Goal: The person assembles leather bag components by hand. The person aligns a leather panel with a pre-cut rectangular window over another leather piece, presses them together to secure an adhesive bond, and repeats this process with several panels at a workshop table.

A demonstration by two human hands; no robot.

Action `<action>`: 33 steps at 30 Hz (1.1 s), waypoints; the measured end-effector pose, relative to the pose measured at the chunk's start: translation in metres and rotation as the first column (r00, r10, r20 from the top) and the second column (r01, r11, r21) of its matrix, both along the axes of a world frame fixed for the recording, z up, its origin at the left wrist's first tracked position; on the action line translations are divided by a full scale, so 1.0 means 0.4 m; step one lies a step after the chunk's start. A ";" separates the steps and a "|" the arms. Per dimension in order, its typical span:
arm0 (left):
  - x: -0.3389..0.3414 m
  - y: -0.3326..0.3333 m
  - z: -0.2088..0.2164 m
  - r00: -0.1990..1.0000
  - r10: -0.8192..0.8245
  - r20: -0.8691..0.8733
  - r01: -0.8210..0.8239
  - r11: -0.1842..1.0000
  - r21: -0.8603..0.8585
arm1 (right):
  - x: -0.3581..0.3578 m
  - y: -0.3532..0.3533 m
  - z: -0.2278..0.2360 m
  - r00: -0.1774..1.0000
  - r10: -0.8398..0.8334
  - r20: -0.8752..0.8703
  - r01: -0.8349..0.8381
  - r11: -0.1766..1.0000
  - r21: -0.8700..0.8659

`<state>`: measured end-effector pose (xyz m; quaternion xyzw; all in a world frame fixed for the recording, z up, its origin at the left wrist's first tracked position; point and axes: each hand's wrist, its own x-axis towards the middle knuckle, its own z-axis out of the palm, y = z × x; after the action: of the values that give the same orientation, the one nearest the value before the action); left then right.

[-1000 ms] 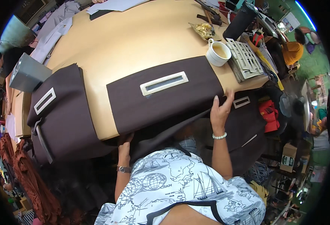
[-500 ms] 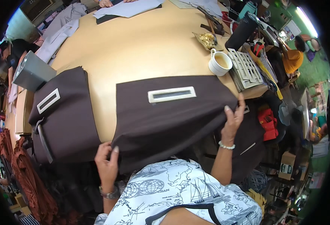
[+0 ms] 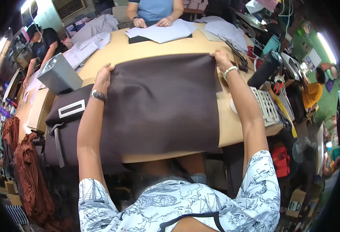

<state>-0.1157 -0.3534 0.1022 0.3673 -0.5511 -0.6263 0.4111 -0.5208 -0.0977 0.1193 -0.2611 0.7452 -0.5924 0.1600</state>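
A large dark brown piece of cloth (image 3: pixel 162 104) is stretched between my two hands over the wooden table. My left hand (image 3: pixel 105 77) is closed on its far left corner. At the far right corner my right hand (image 3: pixel 221 60), with a beaded bracelet on the wrist, pinches the edge. The cloth's near edge hangs around the table's front edge. To the left, beside my left forearm, lies a folded dark brown cloth pile (image 3: pixel 71 133), with a pale slotted frame (image 3: pixel 60 112) and a grey bent-topped strip (image 3: pixel 58 149) on it.
A grey metal box (image 3: pixel 60 73) stands at the left. Right of my right forearm are stacked slotted templates (image 3: pixel 268 110), a black bottle (image 3: pixel 266 70) and a partly hidden white cup (image 3: pixel 233 105). Across the table, a person's hands (image 3: pixel 152 23) rest on pale cloth (image 3: pixel 164 31).
Both my hands have moved from the near edge to the far side of the table, drawing the cloth out flat. The pale frame seen on this cloth no longer shows.
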 end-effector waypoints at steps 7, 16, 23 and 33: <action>-0.031 0.015 0.319 0.877 -0.317 -0.361 0.183 0.915 -0.359 | -0.134 -0.051 0.284 0.992 0.070 -0.105 -0.115 0.850 -0.515; 0.114 0.303 0.126 0.979 -0.160 0.128 0.190 0.944 -0.269 | 0.068 0.257 0.055 0.914 0.039 -0.404 -0.158 0.951 -0.267; 0.229 0.523 -0.050 0.947 -0.124 0.296 0.177 0.971 -0.160 | 0.357 0.527 -0.164 0.925 0.021 -0.380 -0.034 0.999 -0.026; 0.140 0.492 -0.111 0.857 -0.168 0.488 0.314 0.920 -0.236 | 0.331 0.446 -0.172 0.781 -0.004 -0.625 0.233 0.930 0.285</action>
<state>-0.0598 -0.1564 0.0579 0.3632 -0.7649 -0.4755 0.2388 -0.3882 0.0806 0.0505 -0.3584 0.8639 -0.3432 -0.0855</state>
